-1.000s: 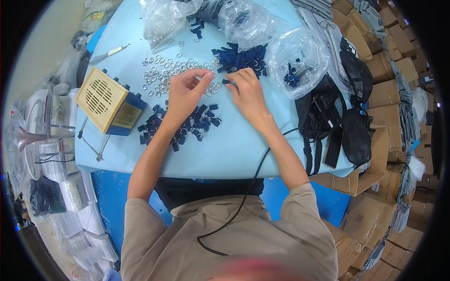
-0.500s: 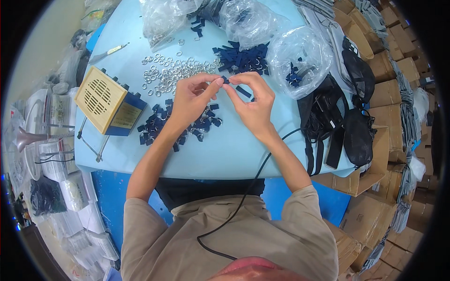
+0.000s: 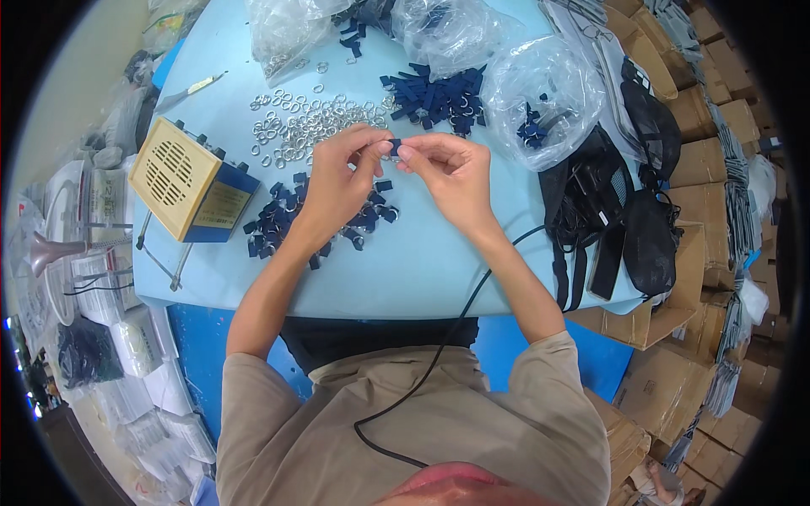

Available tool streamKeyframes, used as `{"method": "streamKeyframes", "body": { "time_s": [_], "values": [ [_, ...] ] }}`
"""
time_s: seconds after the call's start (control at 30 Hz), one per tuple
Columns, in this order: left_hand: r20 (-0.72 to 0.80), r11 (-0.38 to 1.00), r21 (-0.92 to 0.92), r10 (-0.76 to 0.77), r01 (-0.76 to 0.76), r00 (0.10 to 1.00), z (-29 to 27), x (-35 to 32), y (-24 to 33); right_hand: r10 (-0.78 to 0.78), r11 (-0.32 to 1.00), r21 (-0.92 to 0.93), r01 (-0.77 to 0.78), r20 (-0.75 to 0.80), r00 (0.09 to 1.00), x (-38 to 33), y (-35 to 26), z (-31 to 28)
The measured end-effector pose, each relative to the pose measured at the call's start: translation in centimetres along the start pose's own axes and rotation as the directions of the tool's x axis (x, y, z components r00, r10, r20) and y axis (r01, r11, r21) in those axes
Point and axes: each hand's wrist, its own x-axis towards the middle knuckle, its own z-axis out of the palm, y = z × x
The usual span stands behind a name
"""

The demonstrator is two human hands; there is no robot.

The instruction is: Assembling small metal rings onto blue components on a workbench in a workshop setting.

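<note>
Between my hands is a small dark blue fabric strip (image 3: 395,147), pinched by the fingertips of both. My left hand (image 3: 348,160) grips its left side, and my right hand (image 3: 447,165) its right side; whether a ring is on it I cannot tell. Just beyond my left hand lies a spread of loose silver metal rings (image 3: 291,126). A heap of dark blue strips (image 3: 439,94) sits beyond my right hand. Nearer to me, partly covered by my left forearm, is a pile of blue strips with rings on them (image 3: 278,215).
A cream and blue box-shaped device (image 3: 181,181) on a wire stand is at the left, with a knife-like tool (image 3: 192,90) behind it. Clear plastic bags (image 3: 544,93) line the far side. Black mesh bags (image 3: 586,190) lie at right, near cardboard boxes (image 3: 700,202). A black cable (image 3: 472,295) crosses the table edge.
My right hand has moved left and its fingers have closed in on the strip beside my left hand. The single strip near my right hand no longer shows there.
</note>
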Motion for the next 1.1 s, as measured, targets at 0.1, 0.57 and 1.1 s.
{"method": "streamKeyframes", "body": {
  "time_s": [0.1, 0.57, 1.1],
  "values": [
    [-0.001, 0.999, -0.001, -0.036, 0.036, 0.999, 0.0, 0.0, 0.1, 0.060, 0.998, 0.029, -0.060, 0.003, 0.998, 0.1, -0.3, -0.1],
    [-0.122, 0.980, -0.172, -0.121, 0.099, 0.985, -0.4, 0.6, 0.2, 0.000, 0.994, -0.112, 0.016, 0.144, 0.990, 0.4, -0.6, -1.6],
    [-0.095, 0.996, -0.027, -0.092, 0.090, 0.991, 0.1, 0.4, -0.1, -0.383, 0.260, -0.896, 0.359, 0.246, 0.891, 2.2, 2.2, -3.6]
  ]
}}
